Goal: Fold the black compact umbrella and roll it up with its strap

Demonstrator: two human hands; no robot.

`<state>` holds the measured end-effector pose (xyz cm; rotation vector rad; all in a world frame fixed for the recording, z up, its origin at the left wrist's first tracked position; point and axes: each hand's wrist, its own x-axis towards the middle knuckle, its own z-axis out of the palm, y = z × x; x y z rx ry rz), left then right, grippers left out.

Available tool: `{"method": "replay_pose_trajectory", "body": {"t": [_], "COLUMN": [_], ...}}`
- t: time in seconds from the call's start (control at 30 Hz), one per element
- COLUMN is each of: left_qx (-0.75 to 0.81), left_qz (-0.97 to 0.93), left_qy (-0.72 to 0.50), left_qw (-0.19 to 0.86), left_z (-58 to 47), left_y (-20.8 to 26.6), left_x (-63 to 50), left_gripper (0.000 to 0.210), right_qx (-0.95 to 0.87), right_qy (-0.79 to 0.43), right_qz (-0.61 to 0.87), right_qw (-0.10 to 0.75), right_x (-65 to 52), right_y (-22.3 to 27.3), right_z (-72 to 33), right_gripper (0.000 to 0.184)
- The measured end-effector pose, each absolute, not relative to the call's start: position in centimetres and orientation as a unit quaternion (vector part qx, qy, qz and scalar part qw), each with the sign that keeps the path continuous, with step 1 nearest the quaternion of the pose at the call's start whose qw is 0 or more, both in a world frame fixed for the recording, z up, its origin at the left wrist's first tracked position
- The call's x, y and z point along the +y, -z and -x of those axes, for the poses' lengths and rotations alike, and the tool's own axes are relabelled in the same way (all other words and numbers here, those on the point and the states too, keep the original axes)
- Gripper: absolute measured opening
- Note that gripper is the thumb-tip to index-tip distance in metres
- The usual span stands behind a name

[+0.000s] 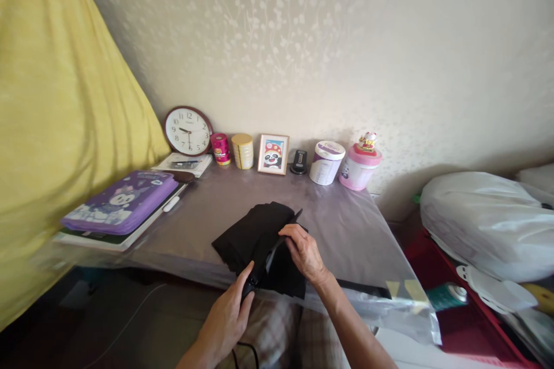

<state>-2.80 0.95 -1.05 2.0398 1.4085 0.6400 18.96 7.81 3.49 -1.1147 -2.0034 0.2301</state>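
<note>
A black folding umbrella (255, 229) lies at the front edge of the table, its fabric loosely gathered in pleats that fan out on both sides. My left hand (225, 316) is wrapped round its handle end, which points toward me; the palm side is hidden. A dark cord (247, 347) hangs below that hand. On the right of the umbrella, my right hand (306, 255) pinches a fold of the black fabric between thumb and fingers. One pointed tip of cloth sticks up just beyond those fingers.
Along the wall stand a round clock (188, 131), a pink can (221, 149), a yellow-lidded tin (243, 151), a panda picture frame (273, 154) and two tubs. Left lies a purple case (121, 200) on books. White bags (480, 222) sit right of the plastic-covered table (346, 213).
</note>
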Motion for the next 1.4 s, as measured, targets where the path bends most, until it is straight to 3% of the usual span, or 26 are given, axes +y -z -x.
{"method": "replay_pose_trajectory", "body": {"t": [0.4, 0.8, 1.07, 1.4], "left_qx": [0.524, 0.556, 0.551, 0.561], "left_qz": [-0.78, -0.747, -0.784, -0.755], "left_qy": [-0.205, -0.192, -0.113, -0.157], "left_qw": [0.275, 0.308, 0.263, 0.302], "left_z": [3.1, 2.9, 2.6, 2.4], "left_y": [1.5, 1.0, 0.4, 0.9], "left_x": [1.3, 1.1, 1.4, 1.3], "left_gripper": [0.05, 0.066, 0.053, 0.055], "right_qx": [-0.823, -0.869, -0.873, -0.873], "right_qy": [-0.045, 0.013, 0.031, 0.006], "right_qz": [0.425, 0.427, 0.445, 0.443], "right_qw": [0.374, 0.25, 0.197, 0.205], "right_x": [12.5, 14.2, 14.4, 14.1], "right_y": [-2.6, -2.2, -2.1, -2.5], "right_z": [-13.6, -12.3, -11.9, -12.0], "right_gripper": [0.021, 0.016, 0.012, 0.015]}}
